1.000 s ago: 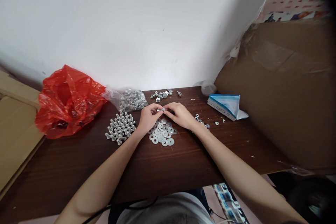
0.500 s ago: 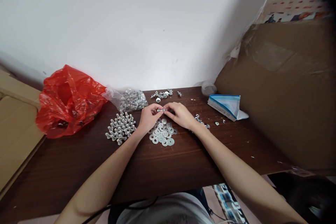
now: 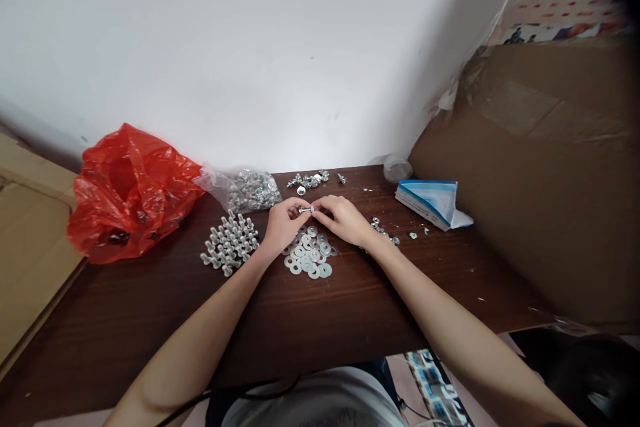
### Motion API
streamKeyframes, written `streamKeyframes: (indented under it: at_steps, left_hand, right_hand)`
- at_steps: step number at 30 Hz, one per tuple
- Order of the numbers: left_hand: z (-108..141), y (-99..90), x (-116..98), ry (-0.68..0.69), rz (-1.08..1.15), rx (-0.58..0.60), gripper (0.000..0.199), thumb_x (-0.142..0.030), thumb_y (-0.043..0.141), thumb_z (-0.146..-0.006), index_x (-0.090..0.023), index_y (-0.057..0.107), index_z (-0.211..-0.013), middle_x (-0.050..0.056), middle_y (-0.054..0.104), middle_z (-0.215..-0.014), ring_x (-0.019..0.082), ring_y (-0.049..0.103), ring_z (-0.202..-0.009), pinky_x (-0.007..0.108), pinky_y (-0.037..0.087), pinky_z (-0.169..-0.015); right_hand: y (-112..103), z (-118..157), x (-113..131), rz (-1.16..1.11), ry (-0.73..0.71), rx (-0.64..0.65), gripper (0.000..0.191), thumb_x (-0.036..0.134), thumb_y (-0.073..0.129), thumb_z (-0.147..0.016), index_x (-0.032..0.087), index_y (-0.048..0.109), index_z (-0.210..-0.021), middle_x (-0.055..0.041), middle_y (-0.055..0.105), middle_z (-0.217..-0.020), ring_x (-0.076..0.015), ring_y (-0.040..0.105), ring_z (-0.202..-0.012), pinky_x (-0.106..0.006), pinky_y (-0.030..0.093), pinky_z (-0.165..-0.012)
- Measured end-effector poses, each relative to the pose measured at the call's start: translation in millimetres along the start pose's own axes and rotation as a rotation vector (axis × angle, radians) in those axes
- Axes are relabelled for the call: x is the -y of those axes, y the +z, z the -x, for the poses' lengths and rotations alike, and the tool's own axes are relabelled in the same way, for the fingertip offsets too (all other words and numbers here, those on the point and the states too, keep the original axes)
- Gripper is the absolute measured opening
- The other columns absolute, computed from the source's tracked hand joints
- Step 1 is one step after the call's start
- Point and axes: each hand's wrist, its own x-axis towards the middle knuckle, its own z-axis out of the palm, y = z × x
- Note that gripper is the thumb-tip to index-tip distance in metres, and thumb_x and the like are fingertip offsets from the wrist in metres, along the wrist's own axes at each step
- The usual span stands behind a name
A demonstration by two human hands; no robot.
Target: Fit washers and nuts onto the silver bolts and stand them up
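My left hand is closed, pinching a small silver bolt that lies sideways between my hands. My right hand is closed too, its thumb and finger on a nut at the bolt's right end. Fingertips hide part of both pieces. Just below my hands lies a pile of flat silver washers. A cluster of bolts stands on the table left of my left hand. Several loose nuts lie beyond my right wrist, partly covered by it.
A clear bag of hardware and a red plastic bag sit at the left. Bolt assemblies lie near the wall. A clear round container, a blue-and-white packet and a large cardboard box stand on the right.
Both hands stay almost exactly where they were, with only a slight shift of the fingers at the nut. Everything on the table is unmoved.
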Motion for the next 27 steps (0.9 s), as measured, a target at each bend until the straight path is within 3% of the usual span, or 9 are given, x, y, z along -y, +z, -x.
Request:
streamKeyframes:
  at_steps: [6, 12, 27]
  left_hand:
    - [0.1, -0.2, -2.4, -0.002, 0.003, -0.006, 0.010, -0.015, 0.063, -0.071, -0.016, 0.068, -0.079, 0.002, 0.068, -0.075, 0.011, 0.055, -0.060, 0.024, 0.043, -0.059]
    - [0.7, -0.4, -4.7, -0.014, 0.003, 0.008, 0.009, -0.017, 0.064, -0.072, -0.016, 0.068, -0.080, 0.003, 0.068, -0.074, 0.011, 0.053, -0.059, 0.025, 0.042, -0.059]
    - [-0.5, 0.7, -0.2, -0.016, 0.019, 0.003, 0.011, -0.020, 0.065, -0.072, -0.014, 0.068, -0.081, 0.003, 0.067, -0.074, 0.011, 0.052, -0.059, 0.024, 0.042, -0.058]
  right_hand:
    - [0.0, 1.0, -0.3, -0.045, 0.006, -0.012, 0.024, 0.021, 0.056, -0.085, 0.019, 0.057, -0.109, -0.0029, 0.068, -0.086, -0.0180, 0.060, -0.081, -0.033, 0.043, -0.078]
    - [-1.1, 0.7, 0.5, -0.011, 0.014, 0.004, 0.013, 0.021, 0.053, -0.087, 0.018, 0.059, -0.099, -0.0045, 0.066, -0.088, -0.0180, 0.058, -0.080, -0.032, 0.042, -0.076]
    - [0.6, -0.3, 0.2, 0.008, 0.003, 0.024, 0.021, 0.025, 0.047, -0.093, 0.017, 0.064, -0.100, -0.0072, 0.070, -0.099, -0.0195, 0.061, -0.089, -0.034, 0.043, -0.082]
